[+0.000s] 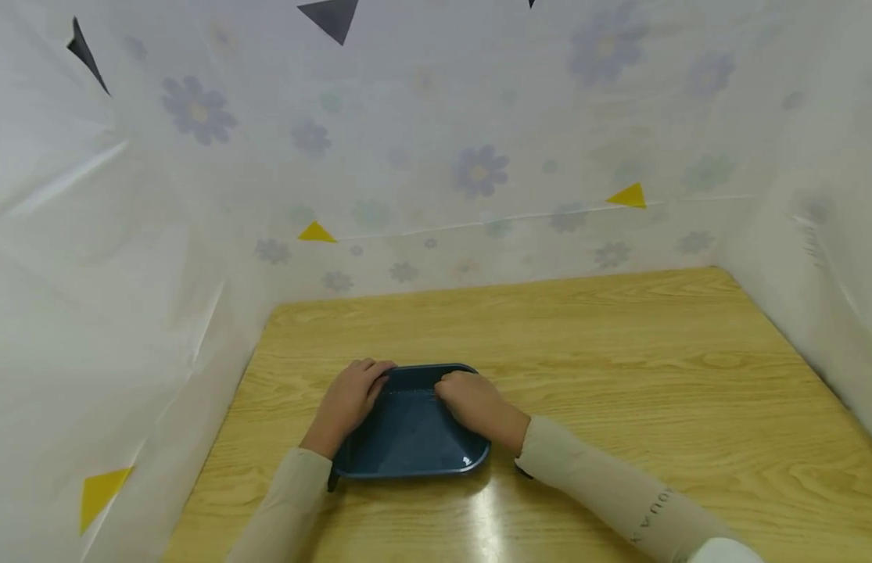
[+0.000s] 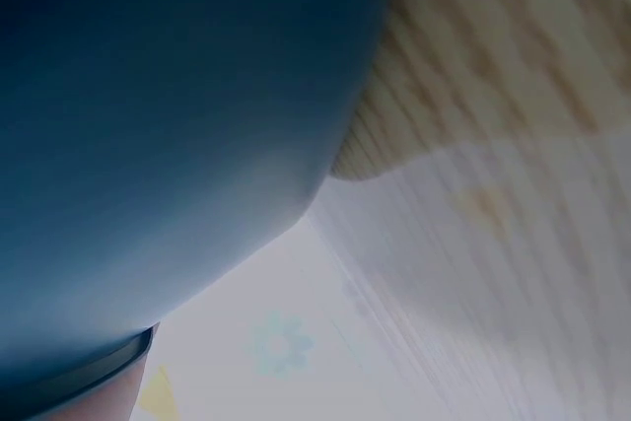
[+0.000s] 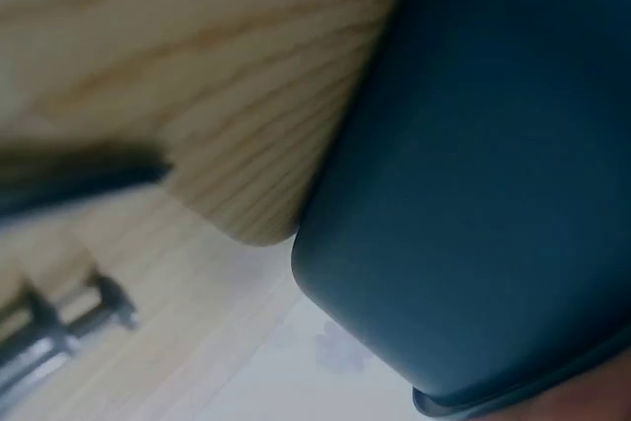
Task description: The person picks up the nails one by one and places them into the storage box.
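Note:
A dark blue rectangular tray point(image 1: 413, 438) with rounded corners and raised sides is between both hands near the front of the table, its inside bare. My left hand point(image 1: 351, 399) grips its left rim close to the far corner. On the opposite side, my right hand point(image 1: 474, 403) holds the right rim, with the fingers curled at the wall. The tray's smooth outer wall point(image 2: 177, 135) fills much of the left wrist view. The right wrist view also shows that outer side point(image 3: 473, 184), with a bit of skin below the rim.
The wood-grain table point(image 1: 619, 352) extends behind and to the right. Pale flowered sheeting point(image 1: 407, 156) hangs around it, with yellow triangles point(image 1: 627, 195) stuck on. A dark strip point(image 3: 89, 182) and a blurred metallic piece point(image 3: 74, 327) show at the right wrist view's left edge.

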{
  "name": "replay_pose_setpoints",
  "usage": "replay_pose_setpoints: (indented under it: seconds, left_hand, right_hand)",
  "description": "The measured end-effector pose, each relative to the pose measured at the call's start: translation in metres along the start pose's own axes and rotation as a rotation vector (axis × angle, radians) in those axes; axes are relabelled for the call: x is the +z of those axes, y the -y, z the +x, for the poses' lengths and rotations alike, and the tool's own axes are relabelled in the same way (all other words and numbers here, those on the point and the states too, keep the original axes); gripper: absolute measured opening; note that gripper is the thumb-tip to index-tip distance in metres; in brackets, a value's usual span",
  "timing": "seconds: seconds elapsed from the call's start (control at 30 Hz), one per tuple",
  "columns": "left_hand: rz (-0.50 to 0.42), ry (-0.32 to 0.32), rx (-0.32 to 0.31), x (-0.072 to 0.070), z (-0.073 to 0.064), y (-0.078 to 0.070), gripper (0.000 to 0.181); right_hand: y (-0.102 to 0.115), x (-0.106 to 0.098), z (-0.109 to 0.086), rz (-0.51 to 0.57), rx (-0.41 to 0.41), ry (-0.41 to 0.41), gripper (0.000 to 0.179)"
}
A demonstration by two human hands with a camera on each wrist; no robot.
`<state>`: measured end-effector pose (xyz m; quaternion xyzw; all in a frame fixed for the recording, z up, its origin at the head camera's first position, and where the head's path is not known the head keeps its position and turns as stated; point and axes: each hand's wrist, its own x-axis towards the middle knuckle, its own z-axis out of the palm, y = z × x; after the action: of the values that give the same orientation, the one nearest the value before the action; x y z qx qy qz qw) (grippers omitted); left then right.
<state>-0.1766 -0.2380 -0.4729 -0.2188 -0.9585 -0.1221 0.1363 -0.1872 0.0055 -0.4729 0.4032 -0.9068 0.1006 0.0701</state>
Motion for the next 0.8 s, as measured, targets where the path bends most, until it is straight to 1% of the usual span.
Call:
replay_pose_setpoints:
  seconds: [0.17,0.4,0.57,0.8]
  left_hand:
    - [0.005,0.006,-0.004,-0.0017,-0.0009,-0.0031,0.027]
    - [0.005,0.006,-0.007,-0.0023,-0.0008,-0.0053,0.028]
    - [0.007,0.002,-0.005,-0.0023,-0.0016,-0.0054,0.027]
    - [-0.012,-0.026,0.014,-0.0038,-0.0017,-0.0053,0.027]
  right_hand:
    - [0.0015,0.0012,-0.0010,-0.053,0.008,-0.005,0.021]
    - [0.0021,0.0018,-0.0033,-0.082,0.015,0.002,0.021]
    - [0.0030,0.0041,-0.0039,-0.124,0.002,-0.004,0.021]
    - [0.0029,0.0075,-0.0007,-0.170,-0.027,-0.027,0.021]
